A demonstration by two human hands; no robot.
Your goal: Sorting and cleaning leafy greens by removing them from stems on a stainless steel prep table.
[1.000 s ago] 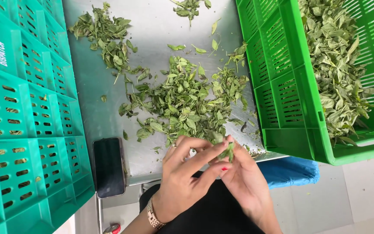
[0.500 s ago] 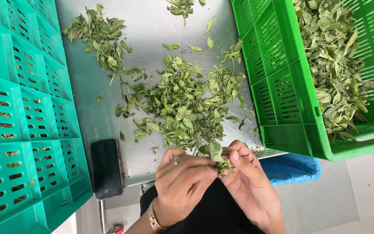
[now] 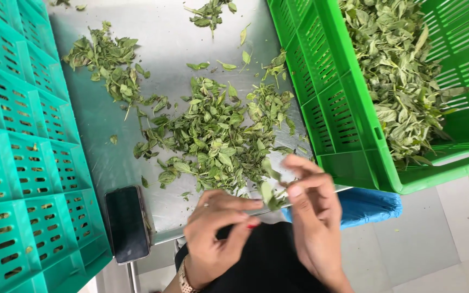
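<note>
Hands met at the surface's (image 3: 153,32) near edge, right hand (image 3: 313,217) pinching a sprig (image 3: 270,192) for stripping, left hand's (image 3: 218,230) fingertips together, empty, beside it.

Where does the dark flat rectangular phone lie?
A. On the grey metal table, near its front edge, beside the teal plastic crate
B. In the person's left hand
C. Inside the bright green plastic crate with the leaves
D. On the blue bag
A: the dark flat rectangular phone lies flat on the grey metal table, close beside the teal plastic crate, and neither hand touches it.
</note>
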